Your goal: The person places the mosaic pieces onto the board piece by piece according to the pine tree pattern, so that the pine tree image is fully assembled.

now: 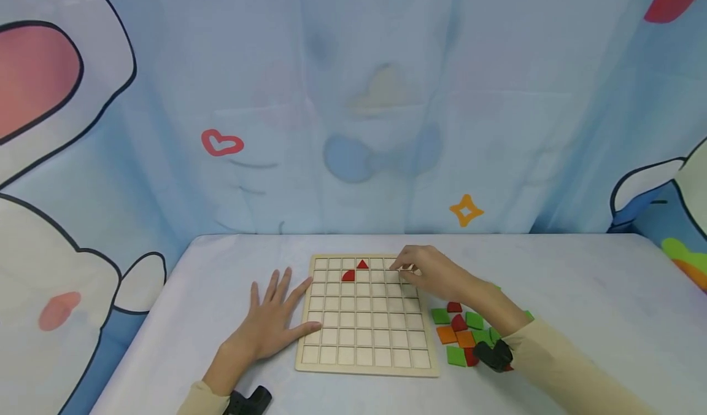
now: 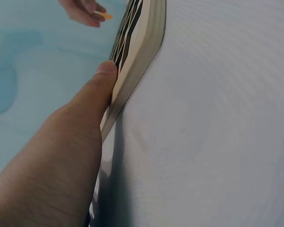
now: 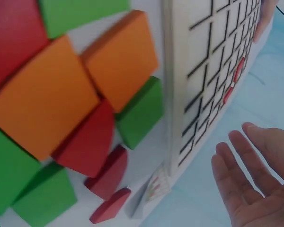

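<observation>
A light wooden grid board (image 1: 434, 353) lies on the white-covered table. My left hand (image 1: 272, 323) is spread at its left side, thumb and forefinger touching the edge. In the left wrist view that thumb (image 2: 106, 78) presses the board's rim (image 2: 144, 52). Over the board's upper right corner hovers my right hand (image 1: 428, 271), fingers bent toward the thumb. A small orange tile (image 2: 104, 15) shows at its fingertips in the left wrist view; no tile is visible there in the other views. A red triangle (image 1: 362, 264) and a red quarter-round tile (image 1: 348, 275) sit in upper cells.
Right of the board lie loose tiles: green ones (image 1: 456, 356), orange ones (image 1: 447, 334) and red ones (image 1: 458, 323). My right forearm partly covers them. A small pale printed piece (image 3: 157, 185) stands near the board's corner. A patterned blue curtain (image 1: 353, 126) hangs behind the table.
</observation>
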The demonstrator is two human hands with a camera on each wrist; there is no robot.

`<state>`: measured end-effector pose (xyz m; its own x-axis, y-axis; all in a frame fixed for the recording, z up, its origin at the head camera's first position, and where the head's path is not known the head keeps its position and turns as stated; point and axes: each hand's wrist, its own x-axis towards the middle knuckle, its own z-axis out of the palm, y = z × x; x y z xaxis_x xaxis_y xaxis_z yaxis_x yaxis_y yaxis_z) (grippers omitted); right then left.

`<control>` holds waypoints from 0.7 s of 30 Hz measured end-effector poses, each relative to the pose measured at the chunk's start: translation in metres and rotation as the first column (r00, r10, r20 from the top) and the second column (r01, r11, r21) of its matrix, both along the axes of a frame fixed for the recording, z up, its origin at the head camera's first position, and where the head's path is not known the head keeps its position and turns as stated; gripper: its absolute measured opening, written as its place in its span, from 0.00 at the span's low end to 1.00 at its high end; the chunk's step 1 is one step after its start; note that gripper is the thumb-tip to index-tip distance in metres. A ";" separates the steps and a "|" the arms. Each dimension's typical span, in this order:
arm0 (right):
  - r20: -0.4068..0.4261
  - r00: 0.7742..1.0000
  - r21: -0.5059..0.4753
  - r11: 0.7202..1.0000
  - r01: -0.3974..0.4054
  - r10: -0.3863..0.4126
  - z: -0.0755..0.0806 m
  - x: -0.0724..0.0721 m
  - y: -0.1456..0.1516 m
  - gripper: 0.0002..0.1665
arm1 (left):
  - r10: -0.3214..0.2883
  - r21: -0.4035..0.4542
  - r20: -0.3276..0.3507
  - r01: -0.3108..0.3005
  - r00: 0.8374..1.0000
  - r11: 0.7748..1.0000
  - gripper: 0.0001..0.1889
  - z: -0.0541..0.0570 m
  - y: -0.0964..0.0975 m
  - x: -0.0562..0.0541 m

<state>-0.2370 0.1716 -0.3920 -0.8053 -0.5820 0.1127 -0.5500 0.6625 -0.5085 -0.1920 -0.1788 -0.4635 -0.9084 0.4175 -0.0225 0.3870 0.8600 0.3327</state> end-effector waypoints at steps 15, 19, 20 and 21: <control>0.074 0.980 -0.010 0.983 -0.186 0.186 -0.018 -0.015 -0.049 0.14 | 0.018 0.007 0.009 -0.018 1.000 1.000 0.48 -0.007 -0.004 0.001; 0.111 0.978 0.006 0.984 -0.180 0.178 -0.019 -0.015 -0.053 0.15 | 0.013 -0.005 0.004 -0.013 1.000 1.000 0.48 -0.006 -0.003 -0.001; 0.108 0.978 0.012 0.983 -0.181 0.179 -0.020 -0.015 -0.053 0.15 | 0.011 0.000 -0.002 -0.011 1.000 1.000 0.48 -0.006 -0.003 -0.001; 0.104 0.978 0.014 0.983 -0.183 0.180 -0.020 -0.015 -0.054 0.15 | 0.010 0.003 -0.007 -0.010 1.000 1.000 0.48 -0.006 -0.004 -0.001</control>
<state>-0.2522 0.1179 -0.4115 -0.6926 -0.7210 0.0198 -0.6080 0.5688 -0.5539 -0.1933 -0.1826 -0.4692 -0.9127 0.4083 -0.0148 0.3806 0.8627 0.3330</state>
